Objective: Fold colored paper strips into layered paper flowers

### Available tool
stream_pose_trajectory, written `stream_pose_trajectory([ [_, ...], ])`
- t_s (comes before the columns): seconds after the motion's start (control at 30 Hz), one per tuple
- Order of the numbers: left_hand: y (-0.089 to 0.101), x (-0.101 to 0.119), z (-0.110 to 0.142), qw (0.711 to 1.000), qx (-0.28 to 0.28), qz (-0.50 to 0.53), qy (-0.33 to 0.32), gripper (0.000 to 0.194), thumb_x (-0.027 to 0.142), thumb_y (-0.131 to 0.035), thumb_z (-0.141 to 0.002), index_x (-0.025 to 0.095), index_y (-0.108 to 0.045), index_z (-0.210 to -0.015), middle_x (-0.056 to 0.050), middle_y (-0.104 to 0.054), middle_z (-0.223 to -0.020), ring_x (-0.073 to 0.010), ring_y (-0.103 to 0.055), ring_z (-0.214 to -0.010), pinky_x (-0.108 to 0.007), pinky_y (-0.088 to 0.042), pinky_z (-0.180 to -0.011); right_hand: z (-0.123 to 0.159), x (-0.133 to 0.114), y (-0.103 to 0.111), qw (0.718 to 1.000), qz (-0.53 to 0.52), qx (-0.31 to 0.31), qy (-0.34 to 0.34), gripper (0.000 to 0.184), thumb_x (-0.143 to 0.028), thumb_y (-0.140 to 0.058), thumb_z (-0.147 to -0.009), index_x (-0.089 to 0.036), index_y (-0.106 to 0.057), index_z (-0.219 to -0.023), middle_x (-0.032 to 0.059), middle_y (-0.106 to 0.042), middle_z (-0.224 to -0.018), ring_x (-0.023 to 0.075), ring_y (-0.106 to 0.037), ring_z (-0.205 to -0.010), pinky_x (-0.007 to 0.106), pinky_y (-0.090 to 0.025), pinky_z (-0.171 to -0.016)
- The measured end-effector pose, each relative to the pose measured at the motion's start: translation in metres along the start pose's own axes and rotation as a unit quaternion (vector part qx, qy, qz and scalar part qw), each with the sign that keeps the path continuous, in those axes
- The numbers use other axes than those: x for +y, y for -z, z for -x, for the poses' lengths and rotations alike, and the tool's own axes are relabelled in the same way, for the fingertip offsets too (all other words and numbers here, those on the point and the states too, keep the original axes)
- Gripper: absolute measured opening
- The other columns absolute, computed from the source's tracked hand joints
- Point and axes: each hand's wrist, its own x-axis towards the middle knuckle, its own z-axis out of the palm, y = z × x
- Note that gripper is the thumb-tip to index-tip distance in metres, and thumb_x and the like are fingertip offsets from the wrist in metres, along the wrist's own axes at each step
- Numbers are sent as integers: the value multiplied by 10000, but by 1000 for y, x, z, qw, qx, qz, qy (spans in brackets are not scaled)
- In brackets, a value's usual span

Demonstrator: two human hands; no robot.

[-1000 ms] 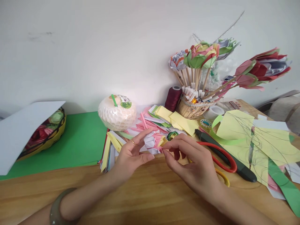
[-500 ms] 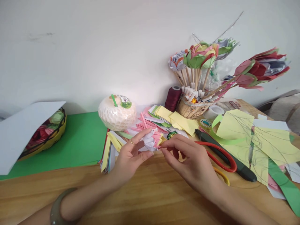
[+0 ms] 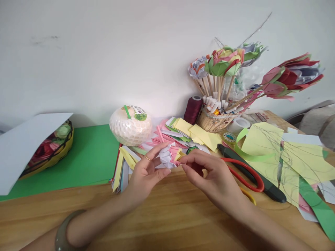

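Note:
A small folded paper flower (image 3: 171, 156), white outside with pink and yellow petals inside, lies on its side above the table. My left hand (image 3: 146, 170) is closed around its white base between thumb and fingers; a ring and a bangle show on that arm. At the yellow tips, my right hand (image 3: 209, 170) pinches the flower's open end with thumb and index finger, the other fingers curled behind. Just beyond the right hand sits a small round green-and-dark thing (image 3: 192, 149), partly hidden by it.
Loose paper strips (image 3: 183, 130) lie behind my hands, near a wrapped coconut (image 3: 130, 126). To the right are red-handled scissors (image 3: 258, 181), a dark green pen-like tool (image 3: 272, 191) and yellow paper (image 3: 264, 139). A basket (image 3: 216, 120) of paper flowers and a maroon thread spool (image 3: 193, 111) stand behind.
My right thumb has risen slightly towards the index finger at the flower's tips. The left hand and the flower have shifted only a few pixels left.

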Motion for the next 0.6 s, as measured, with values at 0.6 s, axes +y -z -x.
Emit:
stream_pose_trajectory([
  [0.6, -1, -3, 3, 1000, -2, 2, -7, 459, 140, -667, -744, 312, -553, -1154, -14, -575, -1232, -204, -557, -1069, -304, -486, -850, 6, 1, -9, 989, 82, 98, 78, 128, -98, -546, -780, -167, -653, -767, -1, -587, -616, 91, -497, -478, 202, -407, -435],
])
